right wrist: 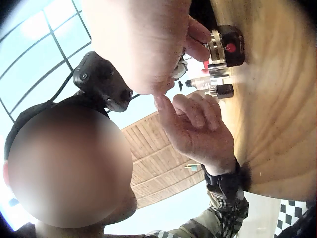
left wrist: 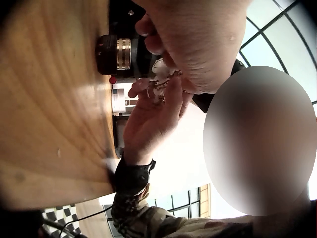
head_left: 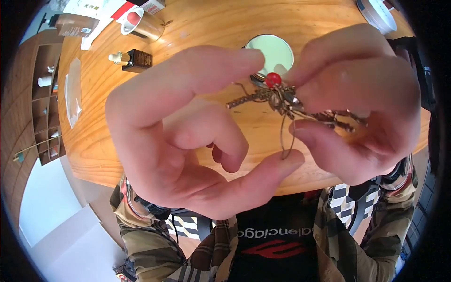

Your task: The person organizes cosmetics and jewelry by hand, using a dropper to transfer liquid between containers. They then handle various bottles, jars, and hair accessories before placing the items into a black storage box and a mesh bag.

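A bronze-coloured metal ornament [head_left: 282, 99] with twisted branches, a shiny stone and a red bead [head_left: 273, 80] is held up over the table in the head view. My right hand [head_left: 361, 98] pinches its right side between thumb and fingers. From its underside hangs a thin wire loop [head_left: 282, 141]. My left hand [head_left: 178, 127] curves round on the left, its thumb tip at the loop's lower end. The left index fingertip is apart from the thumb, near the bead. In the left wrist view the ornament [left wrist: 161, 82] shows between both hands, partly hidden.
Behind the hands stands a round dark-rimmed object [head_left: 268, 49] with a pale green top. A dark dropper bottle [head_left: 140, 60], a gold cylinder [head_left: 152, 27] and a clear plastic sleeve [head_left: 73, 94] are at left. A white tub [head_left: 378, 16] stands at the back right of the wooden table [head_left: 206, 28].
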A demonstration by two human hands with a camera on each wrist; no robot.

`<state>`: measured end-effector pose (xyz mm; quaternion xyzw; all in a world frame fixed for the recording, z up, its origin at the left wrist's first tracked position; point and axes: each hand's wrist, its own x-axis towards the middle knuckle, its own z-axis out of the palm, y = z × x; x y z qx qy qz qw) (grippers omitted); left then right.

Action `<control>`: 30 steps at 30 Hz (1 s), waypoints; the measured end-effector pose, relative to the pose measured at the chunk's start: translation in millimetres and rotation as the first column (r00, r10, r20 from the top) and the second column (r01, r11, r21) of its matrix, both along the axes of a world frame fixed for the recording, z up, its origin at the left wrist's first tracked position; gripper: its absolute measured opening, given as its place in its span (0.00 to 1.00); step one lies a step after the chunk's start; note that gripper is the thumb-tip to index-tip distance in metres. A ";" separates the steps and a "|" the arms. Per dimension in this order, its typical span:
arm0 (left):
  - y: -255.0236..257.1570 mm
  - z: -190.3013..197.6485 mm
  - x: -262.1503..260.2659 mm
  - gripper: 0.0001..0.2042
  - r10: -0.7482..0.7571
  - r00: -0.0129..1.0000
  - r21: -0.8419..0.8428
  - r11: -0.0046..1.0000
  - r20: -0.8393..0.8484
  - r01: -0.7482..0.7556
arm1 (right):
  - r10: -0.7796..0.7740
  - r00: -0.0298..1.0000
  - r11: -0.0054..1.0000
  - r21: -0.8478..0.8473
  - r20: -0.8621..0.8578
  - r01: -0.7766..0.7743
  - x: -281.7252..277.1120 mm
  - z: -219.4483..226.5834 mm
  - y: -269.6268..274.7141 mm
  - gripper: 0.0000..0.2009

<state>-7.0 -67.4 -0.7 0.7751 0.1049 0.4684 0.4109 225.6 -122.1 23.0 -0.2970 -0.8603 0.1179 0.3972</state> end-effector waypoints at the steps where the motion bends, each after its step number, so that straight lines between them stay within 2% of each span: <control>1: 0.7 -6.1 1.8 0.43 0.085 0.983 -0.055 0.996 0.164 -0.077 | 0.000 0.990 1.000 -0.013 -0.139 -0.002 -5.1 -6.6 1.2 0.17; 2: 0.7 -6.4 1.3 0.43 0.085 0.983 -0.055 0.996 0.164 -0.077 | -0.003 0.962 1.000 -0.026 -0.275 -0.004 -8.8 -12.1 1.7 0.17; 3: 3.0 -4.3 1.2 0.43 0.070 0.988 -0.042 0.997 0.136 -0.065 | -0.003 0.962 1.000 -0.024 -0.274 -0.003 -11.7 -15.8 -0.1 0.17; 5: 5.6 -0.2 1.0 0.43 0.042 0.996 -0.016 0.999 0.081 -0.041 | -0.088 0.940 0.991 -0.123 -0.330 0.049 -16.9 -19.0 -4.6 0.18; 6: 5.7 1.2 1.0 0.43 0.030 0.998 -0.005 1.000 0.054 -0.030 | -0.072 0.970 0.987 -0.156 -0.233 0.035 -10.9 -15.7 -7.4 0.18; 10: 5.2 8.7 -5.3 0.43 -0.015 0.998 0.028 0.999 -0.067 0.017 | -0.142 0.968 0.967 -0.236 -0.208 0.091 -18.5 -18.4 -12.0 0.17; 11: 8.4 11.2 -7.5 0.43 -0.028 0.995 0.037 0.999 -0.097 0.031 | -0.127 0.897 0.971 -0.238 -0.424 0.025 -26.0 -30.5 -10.1 0.17; 12: 12.4 12.8 -7.0 0.43 -0.039 0.991 0.046 0.998 -0.126 0.045 | -0.110 0.780 0.973 -0.225 -0.616 -0.041 -30.0 -37.4 -8.9 0.18; 13: 10.8 15.1 -8.5 0.43 -0.050 0.987 0.054 0.997 -0.155 0.059 | -0.109 0.781 0.973 -0.225 -0.615 -0.041 -32.3 -37.0 -12.7 0.18; 15: 9.2 20.6 -17.3 0.43 -0.070 0.974 0.065 0.994 -0.214 0.086 | -0.321 0.817 0.930 -0.321 -0.480 0.177 -39.1 -35.1 -24.0 0.18; 16: 13.9 19.5 -11.4 0.43 -0.080 0.966 0.069 0.993 -0.244 0.100 | -0.321 0.816 0.930 -0.323 -0.480 0.176 -33.1 -31.3 -21.8 0.18; 18: 10.1 24.6 -14.8 0.43 -0.102 0.947 0.079 0.988 -0.304 0.131 | -0.135 0.970 0.957 -0.279 -0.204 0.075 -13.7 -12.1 -13.9 0.17; 19: 7.7 27.1 -15.2 0.43 -0.112 0.936 0.085 0.985 -0.333 0.148 | -0.137 0.969 0.957 -0.278 -0.204 0.076 -10.7 -2.9 -14.4 0.17; 21: 7.8 32.5 -19.9 0.43 -0.127 0.913 0.096 0.979 -0.388 0.177 | -0.156 0.988 0.878 -0.461 -0.020 0.129 -8.4 9.6 -15.5 0.16; 23: 5.4 35.1 -19.0 0.44 -0.134 0.900 0.099 0.977 -0.416 0.191 | -0.151 0.985 0.914 -0.392 -0.083 0.107 -11.8 2.7 -14.1 0.15; 24: 1.7 36.9 -19.5 0.43 -0.145 0.900 0.033 0.984 -0.411 0.174 | -0.143 0.979 0.943 -0.320 -0.147 0.090 -14.7 -3.2 -13.7 0.15; 25: -0.4 37.9 -19.8 0.42 -0.157 0.900 -0.033 0.987 -0.407 0.157 | -0.144 0.978 0.943 -0.322 -0.148 0.090 -20.3 -12.4 -15.1 0.15; 26: 2.0 37.3 -20.2 0.42 -0.158 0.899 -0.033 0.987 -0.408 0.159 | -0.191 0.944 0.952 -0.284 -0.269 0.112 -27.2 -23.5 -17.4 0.15; 27: 6.4 36.0 -21.2 0.40 -0.150 0.883 0.053 0.980 -0.444 0.193 | -0.228 0.894 0.959 -0.247 -0.386 0.138 -30.4 -28.6 -18.5 0.15; 28: 8.9 35.3 -22.1 0.38 -0.138 0.868 0.136 0.964 -0.477 0.228 | -0.228 0.894 0.959 -0.246 -0.385 0.139 -29.2 -26.8 -18.1 0.15; 30: 8.6 35.0 -23.4 0.36 -0.129 0.866 0.134 0.967 -0.483 0.219 | -0.203 0.932 0.953 -0.279 -0.301 0.117 -23.6 -18.4 -16.8 0.16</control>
